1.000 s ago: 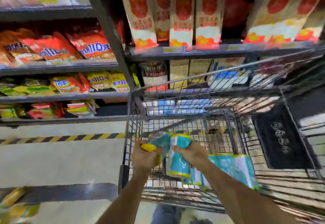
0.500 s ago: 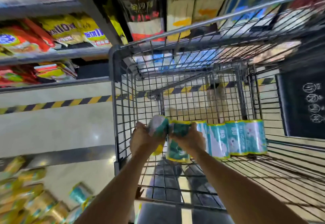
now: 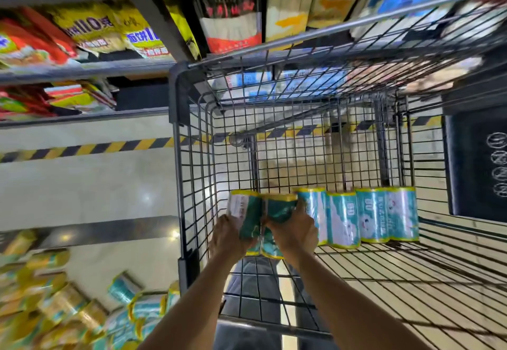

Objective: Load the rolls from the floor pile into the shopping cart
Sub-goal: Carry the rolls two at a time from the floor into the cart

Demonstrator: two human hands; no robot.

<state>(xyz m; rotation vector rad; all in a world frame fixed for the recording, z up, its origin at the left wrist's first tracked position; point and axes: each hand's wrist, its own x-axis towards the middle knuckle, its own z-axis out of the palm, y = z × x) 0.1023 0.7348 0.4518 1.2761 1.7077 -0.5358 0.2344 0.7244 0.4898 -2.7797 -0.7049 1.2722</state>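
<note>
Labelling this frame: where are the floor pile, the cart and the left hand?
Floor pile (image 3: 64,311): head view, a yellow-wrapped roll.
Cart (image 3: 177,174): head view, left corner post.
Left hand (image 3: 226,238): head view, back of hand.

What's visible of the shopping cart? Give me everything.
The shopping cart is a grey wire-mesh basket with a tubular top rail, dark corner guards and a black panel with white icons at the view's right. It stands on pale floor beside shelves. Four teal-and-yellow rolls stand in a row on its wire floor; the left hand and right hand each hold another at the row's left end.
</note>
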